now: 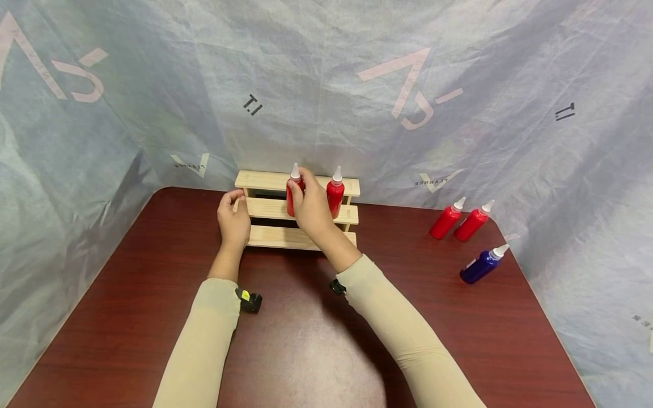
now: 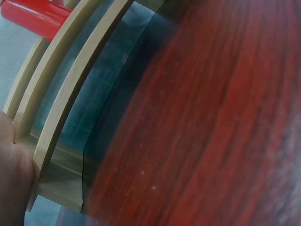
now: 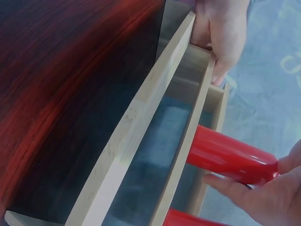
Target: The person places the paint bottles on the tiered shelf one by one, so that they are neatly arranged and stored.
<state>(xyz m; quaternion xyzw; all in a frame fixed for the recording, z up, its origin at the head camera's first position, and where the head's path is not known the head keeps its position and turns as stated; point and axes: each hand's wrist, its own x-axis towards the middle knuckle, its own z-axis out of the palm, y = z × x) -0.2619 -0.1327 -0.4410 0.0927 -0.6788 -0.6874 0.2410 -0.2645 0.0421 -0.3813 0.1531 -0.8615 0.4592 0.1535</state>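
Pale wood makes up the three-step rack (image 1: pixel 275 238) in the head view. The right hand (image 1: pixel 314 211) has its fingers pinching a red squeeze bottle (image 1: pixel 290 199) at the middle step. Another red bottle (image 1: pixel 334 198) stands just beside it, so a bump could knock that one over. The left hand (image 1: pixel 234 221) holds the rack's left end with curled fingers. The left wrist view shows that hand touching the wood, fingertips hidden. The right wrist view shows the pinched bottle reaching the middle step. If the left hand slipped, I think the rack could slide and tip both bottles.
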